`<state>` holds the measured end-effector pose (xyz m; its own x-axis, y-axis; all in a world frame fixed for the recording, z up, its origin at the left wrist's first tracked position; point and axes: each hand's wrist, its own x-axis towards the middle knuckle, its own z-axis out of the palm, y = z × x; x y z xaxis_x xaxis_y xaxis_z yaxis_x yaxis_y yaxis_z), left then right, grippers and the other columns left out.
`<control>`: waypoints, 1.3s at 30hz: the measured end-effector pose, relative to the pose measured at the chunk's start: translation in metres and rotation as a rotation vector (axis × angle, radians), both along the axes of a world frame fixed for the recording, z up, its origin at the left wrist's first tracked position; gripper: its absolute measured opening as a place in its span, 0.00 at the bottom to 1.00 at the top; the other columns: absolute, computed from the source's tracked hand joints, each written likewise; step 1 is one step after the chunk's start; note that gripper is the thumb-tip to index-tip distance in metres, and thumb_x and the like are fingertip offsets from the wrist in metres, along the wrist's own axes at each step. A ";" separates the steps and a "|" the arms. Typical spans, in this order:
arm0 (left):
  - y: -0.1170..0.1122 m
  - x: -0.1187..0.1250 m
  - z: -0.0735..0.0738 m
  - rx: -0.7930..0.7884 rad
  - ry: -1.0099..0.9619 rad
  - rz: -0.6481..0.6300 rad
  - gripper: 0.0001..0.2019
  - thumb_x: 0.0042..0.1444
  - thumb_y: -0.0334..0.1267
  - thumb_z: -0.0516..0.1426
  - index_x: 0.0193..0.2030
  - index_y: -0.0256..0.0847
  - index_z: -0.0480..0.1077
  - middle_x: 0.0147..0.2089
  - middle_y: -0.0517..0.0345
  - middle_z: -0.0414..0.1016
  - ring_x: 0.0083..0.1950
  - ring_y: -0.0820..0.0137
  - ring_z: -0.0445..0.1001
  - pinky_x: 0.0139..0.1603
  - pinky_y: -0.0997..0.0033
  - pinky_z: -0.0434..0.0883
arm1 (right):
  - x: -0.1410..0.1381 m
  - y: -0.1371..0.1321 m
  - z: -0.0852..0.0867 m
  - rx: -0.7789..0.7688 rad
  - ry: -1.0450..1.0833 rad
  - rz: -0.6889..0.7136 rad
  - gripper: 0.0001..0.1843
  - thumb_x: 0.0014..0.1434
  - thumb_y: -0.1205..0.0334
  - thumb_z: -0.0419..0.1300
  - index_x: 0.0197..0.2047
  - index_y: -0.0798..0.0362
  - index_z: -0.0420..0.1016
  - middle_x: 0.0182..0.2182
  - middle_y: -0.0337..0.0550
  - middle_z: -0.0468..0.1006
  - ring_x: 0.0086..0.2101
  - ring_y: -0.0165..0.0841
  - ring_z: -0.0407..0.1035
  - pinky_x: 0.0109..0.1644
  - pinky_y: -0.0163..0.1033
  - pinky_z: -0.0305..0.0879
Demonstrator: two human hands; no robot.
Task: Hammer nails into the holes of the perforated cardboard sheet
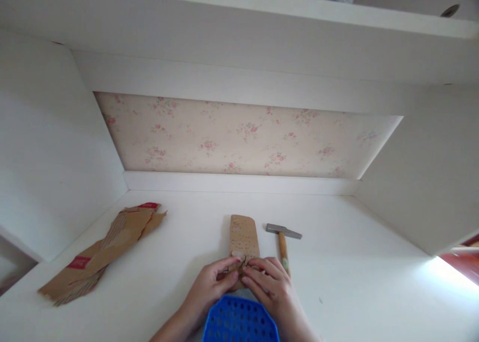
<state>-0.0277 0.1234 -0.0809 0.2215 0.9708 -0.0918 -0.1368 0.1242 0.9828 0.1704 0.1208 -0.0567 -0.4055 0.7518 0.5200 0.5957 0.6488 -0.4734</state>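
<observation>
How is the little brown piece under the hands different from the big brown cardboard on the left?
The little brown piece is short, speckled, with a rounded far end; the cardboard is longer, ragged, with red patches. The left hand and right hand touch the little piece; the cardboard lies untouched. The piece points straight away; the cardboard lies slanted. Both are brown, on the white desk.

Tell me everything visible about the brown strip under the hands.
The brown strip looks like tan cardboard, speckled with small dots or holes, its far end rounded. It lies flat on the white desk, pointing away from the person, left of the hammer without touching it. The left hand and right hand rest fingertips on its near end, hiding that part.
</observation>
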 end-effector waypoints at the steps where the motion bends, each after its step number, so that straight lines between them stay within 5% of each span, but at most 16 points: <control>1: 0.000 0.000 0.000 0.010 0.010 -0.001 0.26 0.50 0.52 0.67 0.52 0.39 0.78 0.51 0.45 0.81 0.51 0.52 0.78 0.55 0.57 0.71 | 0.000 0.000 0.000 0.006 -0.003 0.004 0.10 0.65 0.61 0.59 0.45 0.46 0.81 0.42 0.41 0.83 0.42 0.33 0.72 0.47 0.39 0.74; 11: 0.002 0.000 -0.003 -0.051 -0.020 -0.012 0.33 0.46 0.55 0.69 0.55 0.38 0.76 0.46 0.46 0.83 0.46 0.56 0.80 0.50 0.61 0.73 | -0.001 0.004 -0.011 0.047 -0.006 0.006 0.09 0.63 0.65 0.60 0.40 0.47 0.82 0.37 0.39 0.86 0.36 0.35 0.75 0.40 0.42 0.76; 17: 0.000 0.000 0.004 -0.235 -0.269 0.104 0.29 0.40 0.48 0.73 0.50 0.41 0.78 0.50 0.48 0.82 0.48 0.58 0.80 0.47 0.66 0.74 | -0.001 -0.001 -0.003 0.003 0.100 -0.058 0.08 0.64 0.63 0.60 0.43 0.46 0.80 0.46 0.42 0.82 0.44 0.34 0.73 0.50 0.40 0.72; 23: -0.001 0.000 0.018 -0.343 -0.419 0.182 0.22 0.45 0.36 0.72 0.48 0.40 0.78 0.50 0.50 0.82 0.50 0.62 0.80 0.44 0.75 0.75 | -0.001 -0.008 0.001 -0.085 0.220 -0.145 0.07 0.67 0.61 0.54 0.36 0.48 0.68 0.31 0.38 0.74 0.34 0.30 0.71 0.39 0.35 0.70; 27: 0.001 0.000 0.015 -0.365 -0.406 0.207 0.21 0.48 0.34 0.70 0.50 0.41 0.77 0.49 0.51 0.82 0.46 0.66 0.81 0.39 0.79 0.75 | 0.000 -0.009 0.000 -0.134 0.156 -0.082 0.06 0.66 0.61 0.55 0.39 0.46 0.73 0.42 0.41 0.77 0.43 0.32 0.73 0.48 0.37 0.70; 30: -0.001 0.001 0.011 -0.370 -0.389 0.157 0.23 0.46 0.38 0.72 0.50 0.42 0.77 0.48 0.52 0.82 0.41 0.68 0.82 0.35 0.79 0.75 | 0.000 -0.009 0.000 -0.173 0.079 -0.036 0.09 0.64 0.61 0.58 0.45 0.42 0.78 0.50 0.43 0.77 0.47 0.35 0.73 0.51 0.40 0.70; 34: -0.003 0.002 0.013 -0.334 -0.366 0.038 0.28 0.41 0.45 0.73 0.51 0.44 0.77 0.50 0.51 0.82 0.42 0.65 0.82 0.35 0.76 0.76 | -0.002 -0.009 0.001 -0.194 0.051 -0.022 0.08 0.64 0.60 0.59 0.41 0.43 0.81 0.42 0.43 0.81 0.43 0.36 0.74 0.46 0.40 0.72; 39: -0.005 0.003 0.011 -0.266 -0.337 -0.049 0.27 0.47 0.46 0.71 0.54 0.44 0.76 0.51 0.50 0.81 0.46 0.65 0.80 0.39 0.76 0.73 | -0.003 -0.006 -0.001 -0.180 0.058 -0.014 0.11 0.66 0.60 0.56 0.36 0.46 0.80 0.36 0.41 0.82 0.40 0.34 0.74 0.43 0.37 0.70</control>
